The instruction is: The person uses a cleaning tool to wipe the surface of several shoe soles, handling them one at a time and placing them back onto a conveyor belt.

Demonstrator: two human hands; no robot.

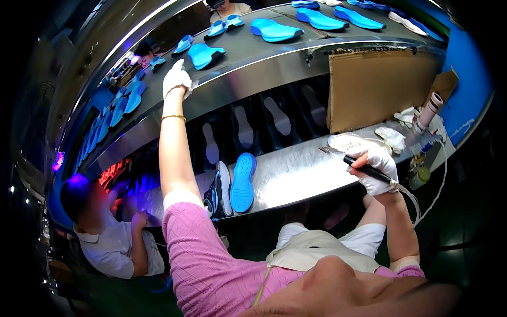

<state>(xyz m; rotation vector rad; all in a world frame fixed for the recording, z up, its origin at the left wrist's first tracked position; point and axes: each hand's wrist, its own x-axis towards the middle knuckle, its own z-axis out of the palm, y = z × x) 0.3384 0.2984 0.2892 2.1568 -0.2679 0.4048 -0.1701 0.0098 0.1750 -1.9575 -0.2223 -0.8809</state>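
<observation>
My left hand (177, 79), in a white glove, reaches over the front rim of the conveyor belt (237, 53). Its fingers look stretched out and hold nothing that I can see; a blue shoe sole (203, 56) lies just beyond them to the right. In my gloved right hand (377, 169) is a black-handled brush (369, 170) with a pale tube at its back end; its tip points left beside a whitish dish (354, 142). On the metal shelf between my arms stand a dark shoe upper (217, 190) and, beside it, a blue sole (243, 182).
More blue soles (274, 30) lie along the belt. Below it, dark slots hold grey sole shapes (244, 127). A cardboard sheet (383, 87) covers the right part. Crumpled white gloves (391, 139) and a pink roll (430, 108) sit at right. Another person (113, 238) works at left.
</observation>
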